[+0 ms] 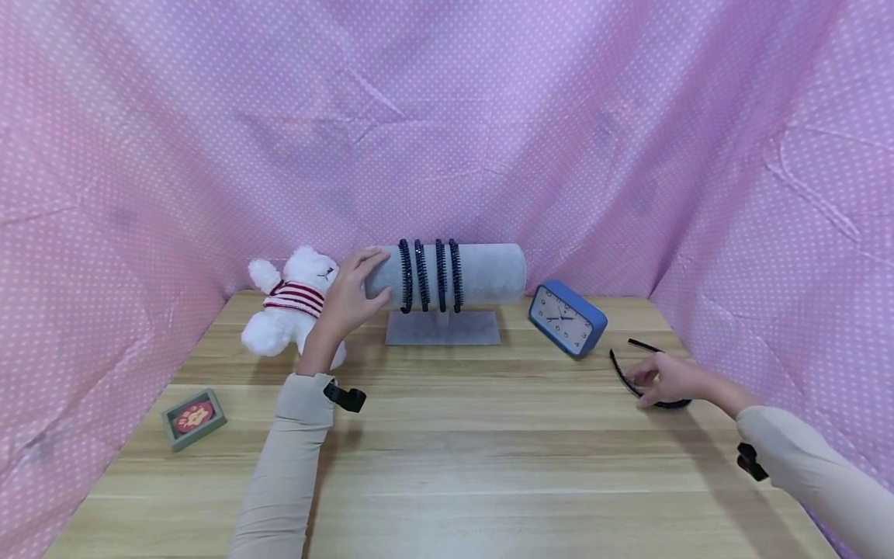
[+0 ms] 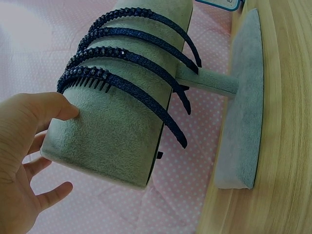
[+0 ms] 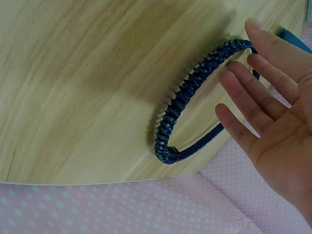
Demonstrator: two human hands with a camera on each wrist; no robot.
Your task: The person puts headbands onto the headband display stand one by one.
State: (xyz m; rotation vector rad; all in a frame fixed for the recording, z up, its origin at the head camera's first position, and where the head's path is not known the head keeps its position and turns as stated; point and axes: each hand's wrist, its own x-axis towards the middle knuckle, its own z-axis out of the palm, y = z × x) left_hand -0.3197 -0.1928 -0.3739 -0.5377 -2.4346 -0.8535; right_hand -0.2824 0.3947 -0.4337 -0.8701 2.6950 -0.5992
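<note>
A grey padded headband stand (image 1: 492, 273) has a thick horizontal roll on a flat base. Several dark blue beaded headbands (image 2: 146, 90) hang side by side over the roll, their comb teeth showing. My left hand (image 1: 352, 291) grips the left end of the roll, with the thumb (image 2: 66, 108) pressed on its padded surface and the other fingers partly behind it. On the right, another dark beaded headband (image 3: 187, 87) lies on the wooden table. My right hand (image 3: 278, 107) is right over it, fingers loosely bent and apart, thumb and index finger on either side of one arm of the band.
Left of the stand sits a white plush toy (image 1: 268, 330) in a striped sweater. A blue clock (image 1: 564, 318) stands tilted between the stand and my right hand. At the table's left is a small grey-green frame (image 1: 194, 419) with a red inset. Pink dotted cloth (image 1: 447, 116) surrounds the table.
</note>
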